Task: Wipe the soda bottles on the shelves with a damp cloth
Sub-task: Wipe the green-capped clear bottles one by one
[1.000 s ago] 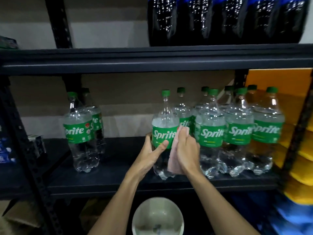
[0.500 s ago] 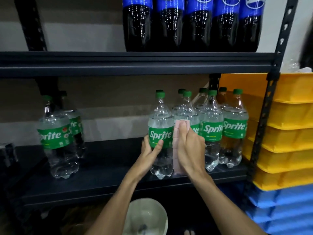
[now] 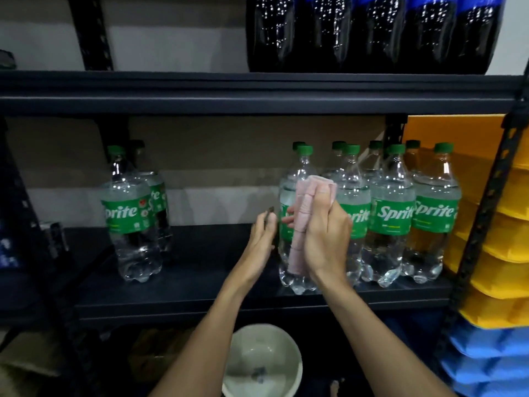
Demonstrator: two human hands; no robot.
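Dark metal shelf (image 3: pixel 200 293) with soda bottles (image 3: pixel 395 219): left hand (image 3: pixel 262 239) grips the nearest Sprite bottle (image 3: pixel 303 167) from its left, right hand (image 3: pixel 326 236) clutches a pink cloth (image 3: pixel 303 213) pressed on its front.

The bottle (image 3: pixel 301 172) is glossy clear plastic, the cloth (image 3: pixel 304 216) soft, the shelf (image 3: pixel 200 94) matt metal.
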